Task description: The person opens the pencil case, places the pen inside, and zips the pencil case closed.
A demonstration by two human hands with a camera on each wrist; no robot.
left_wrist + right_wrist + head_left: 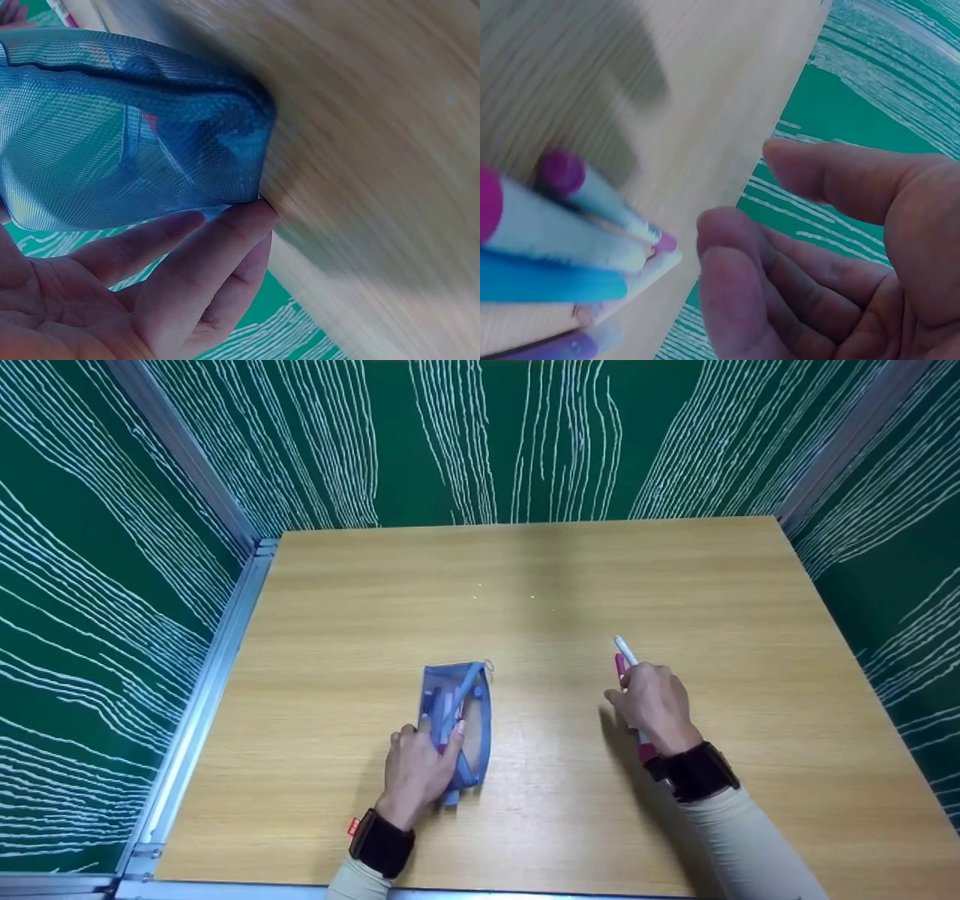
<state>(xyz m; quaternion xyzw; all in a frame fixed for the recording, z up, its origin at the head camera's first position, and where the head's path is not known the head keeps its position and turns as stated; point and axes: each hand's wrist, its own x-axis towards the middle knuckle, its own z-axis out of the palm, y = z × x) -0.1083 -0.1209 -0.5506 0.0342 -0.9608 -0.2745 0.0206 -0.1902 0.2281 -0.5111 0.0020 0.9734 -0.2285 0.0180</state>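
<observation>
A blue mesh pencil case (480,720) lies on the table left of centre, with a zip along it and pens showing dimly through the mesh. My left hand (420,769) holds it at its near left part, thumb over the top. In the left wrist view, fingertips touch the lower edge of the pencil case (90,165). Several markers, among them a white-barrelled one (625,649) and a pink-ended one (619,664), are partly hidden under my right hand (656,705). In the right wrist view, thumb and fingers stand apart with nothing between them, beside a blue marker (555,277).
The wooden table (360,600) has a metal frame rail (202,697) along its left side. Green panels with white wavy lines (435,442) stand round the back and sides. Tiny white specks lie near the table's middle.
</observation>
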